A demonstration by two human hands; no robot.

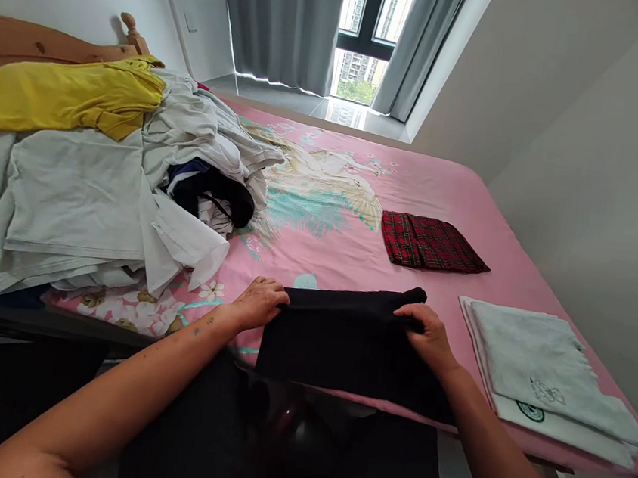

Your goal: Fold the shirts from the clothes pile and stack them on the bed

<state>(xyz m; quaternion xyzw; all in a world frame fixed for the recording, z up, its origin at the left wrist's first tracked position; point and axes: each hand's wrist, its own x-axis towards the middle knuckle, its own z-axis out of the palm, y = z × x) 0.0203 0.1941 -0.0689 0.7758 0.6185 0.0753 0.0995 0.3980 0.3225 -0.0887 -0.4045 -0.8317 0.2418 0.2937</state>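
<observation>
Both hands' grip closed on black garment [342,340]

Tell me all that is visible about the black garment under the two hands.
The black garment looks like soft, plain dark cloth, folded into a flat, roughly rectangular shape. It lies on the pink bedsheet at the near edge of the bed. The left hand grips its upper left corner and the right hand presses its upper right edge. No print shows.
</observation>
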